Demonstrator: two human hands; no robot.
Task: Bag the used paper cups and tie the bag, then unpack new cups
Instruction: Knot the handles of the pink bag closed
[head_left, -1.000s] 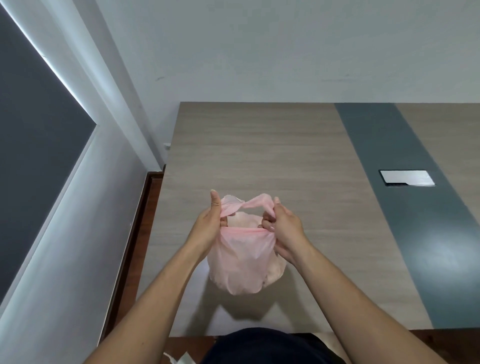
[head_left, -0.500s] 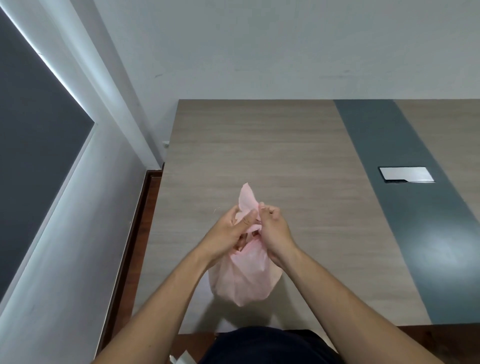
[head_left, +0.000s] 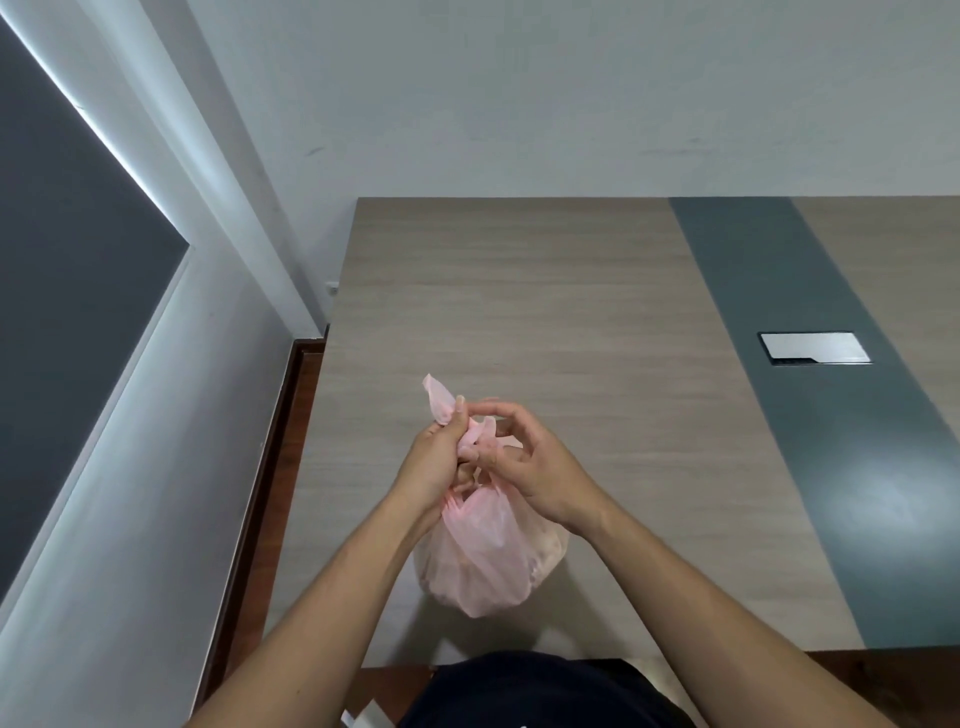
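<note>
A thin pink plastic bag (head_left: 488, 561), bulging with pale shapes inside, rests on the wooden table (head_left: 545, 312) near its front edge. My left hand (head_left: 441, 457) pinches one bag handle, whose tip sticks up to the left above my thumb. My right hand (head_left: 530, 462) grips the other handle at the bag's neck, fingers curled around the twisted plastic. Both hands meet above the bag. The cups inside are only dimly visible through the plastic. No new cups are in view.
A dark grey strip (head_left: 810, 395) runs across the table on the right, with a silver cable hatch (head_left: 813, 347) set in it. The wall stands behind the table. A gap with dark floor (head_left: 270, 467) lies left of the table edge.
The two handles were held apart and crossed a second ago. My hands have come together at the bag's neck, and one handle end now pokes up past my left thumb.
</note>
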